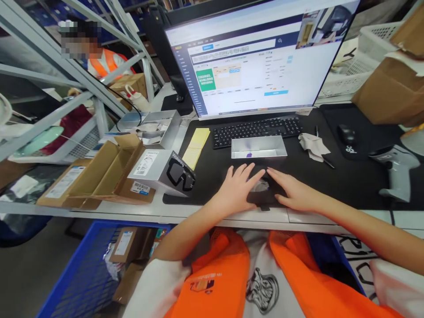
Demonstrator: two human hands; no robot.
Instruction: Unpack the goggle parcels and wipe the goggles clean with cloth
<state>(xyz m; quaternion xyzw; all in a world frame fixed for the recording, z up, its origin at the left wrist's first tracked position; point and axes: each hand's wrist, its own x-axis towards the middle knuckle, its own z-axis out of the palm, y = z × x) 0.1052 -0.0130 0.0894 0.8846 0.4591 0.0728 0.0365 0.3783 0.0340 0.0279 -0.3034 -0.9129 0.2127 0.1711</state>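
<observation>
My left hand [239, 187] lies on the black desk mat [212, 176] with its fingers spread. Opposite it, my right hand [293, 190] has its fingers stretched out, its fingertips close to those of the left. Between the two hands lies a small clear plastic-looking item [260, 185], partly hidden by my left hand. Just beyond my fingertips is a shallow silver open box [258, 147] with a small purple spot inside. To the left sits a silver-grey box [162, 172] with goggles printed on its black end.
A keyboard [256, 131] and a monitor [245, 75] stand behind. Yellow notes [196, 148] and an open cardboard box [112, 165] are at left. At right are crumpled paper [313, 145], a mouse [346, 134] and a scanner [395, 170]. A blue crate [82, 269] stands below; a person [107, 62] is beyond.
</observation>
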